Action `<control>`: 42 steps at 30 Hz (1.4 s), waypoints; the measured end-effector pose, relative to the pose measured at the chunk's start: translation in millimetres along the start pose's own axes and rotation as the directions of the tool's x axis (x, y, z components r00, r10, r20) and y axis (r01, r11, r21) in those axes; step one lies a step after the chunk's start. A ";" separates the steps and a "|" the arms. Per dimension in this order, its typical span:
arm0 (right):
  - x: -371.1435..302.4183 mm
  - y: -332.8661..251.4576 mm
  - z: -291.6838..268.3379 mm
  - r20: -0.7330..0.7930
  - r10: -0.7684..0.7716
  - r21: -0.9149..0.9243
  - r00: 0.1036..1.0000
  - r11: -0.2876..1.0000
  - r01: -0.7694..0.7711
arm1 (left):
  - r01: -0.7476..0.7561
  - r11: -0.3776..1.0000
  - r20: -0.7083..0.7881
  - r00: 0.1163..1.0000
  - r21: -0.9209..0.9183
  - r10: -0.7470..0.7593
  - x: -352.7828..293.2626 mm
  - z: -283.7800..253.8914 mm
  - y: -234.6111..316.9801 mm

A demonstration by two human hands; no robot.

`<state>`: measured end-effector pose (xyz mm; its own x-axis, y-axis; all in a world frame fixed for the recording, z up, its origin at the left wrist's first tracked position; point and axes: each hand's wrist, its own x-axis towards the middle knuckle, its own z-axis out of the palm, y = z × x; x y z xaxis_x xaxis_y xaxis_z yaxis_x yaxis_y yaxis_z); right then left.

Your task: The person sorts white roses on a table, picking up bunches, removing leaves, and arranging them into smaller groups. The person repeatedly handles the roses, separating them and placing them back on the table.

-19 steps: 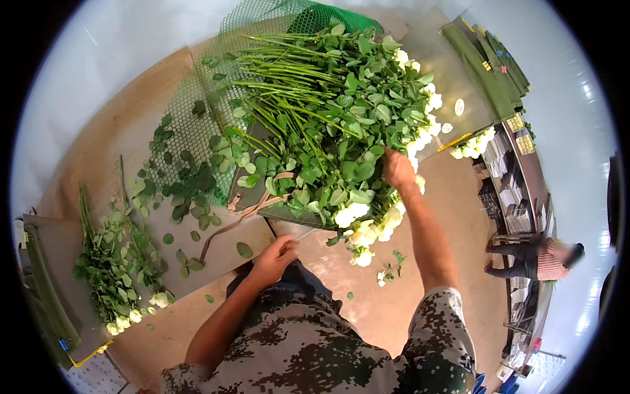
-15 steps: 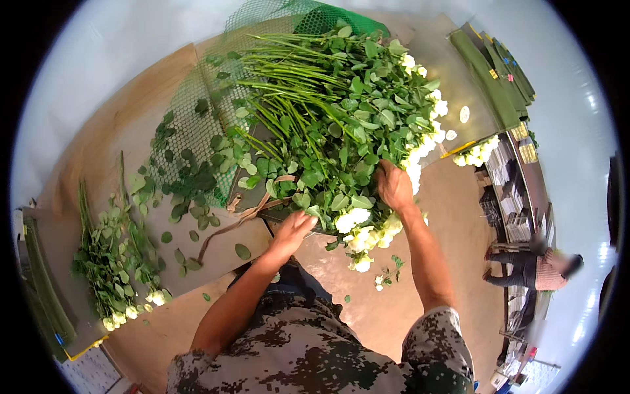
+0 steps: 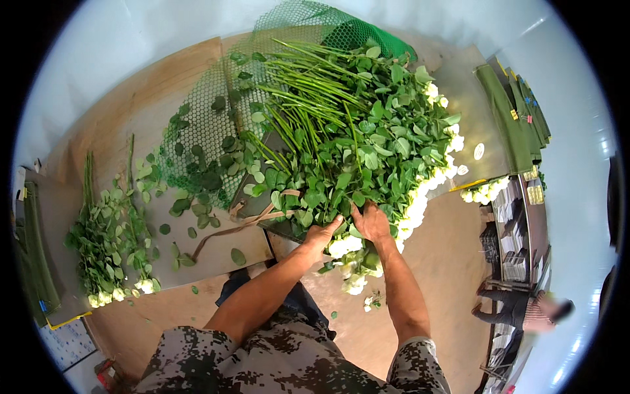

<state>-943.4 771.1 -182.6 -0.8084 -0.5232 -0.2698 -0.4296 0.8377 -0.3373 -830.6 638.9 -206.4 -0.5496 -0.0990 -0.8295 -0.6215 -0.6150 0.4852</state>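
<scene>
A large heap of white roses (image 3: 417, 207) lies on the table, its long green stems (image 3: 308, 75) toward the far side and its blooms toward the right and near me. My left hand (image 3: 321, 236) is pushed in among the leaves at the heap's near edge, fingers bent and partly covered by foliage. Close beside it, my right hand (image 3: 371, 223) is closed among leaves just above the nearest blooms (image 3: 346, 248). What either hand grips is hidden by the leaves.
Green plastic netting (image 3: 207, 141) lies under the stems, scattered with loose leaves. A smaller bunch of white roses (image 3: 108, 253) rests at the left. A brown strap (image 3: 226, 233) crosses the table's near edge. At the far right stands a person (image 3: 525, 308) beside shelves (image 3: 515, 230).
My right hand has moved left and down from the heap's right side. My left hand has moved right and reached farther into the leaves, so the hands are now close together.
</scene>
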 end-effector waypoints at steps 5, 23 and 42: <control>0.3 -28.2 -14.1 -0.118 -0.128 -0.139 0.985 0.984 0.111 | -0.164 0.986 0.027 0.986 0.035 0.163 22.0 -4.8 -17.2; -17.7 -52.2 -22.2 0.120 0.086 0.532 0.989 0.835 -0.138 | -0.143 0.975 0.178 0.969 -0.170 0.173 -43.5 -15.6 10.5; -151.4 -136.9 -127.5 0.324 0.356 0.279 0.876 0.849 -0.449 | -0.061 0.991 0.600 0.790 -0.123 0.123 -205.8 -40.2 12.9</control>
<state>-813.5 755.6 19.4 -0.7308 -0.2109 -0.6492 0.1104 0.9020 -0.4174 -703.1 619.9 -40.5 -0.8458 0.3155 -0.4302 -0.5137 -0.6992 0.4972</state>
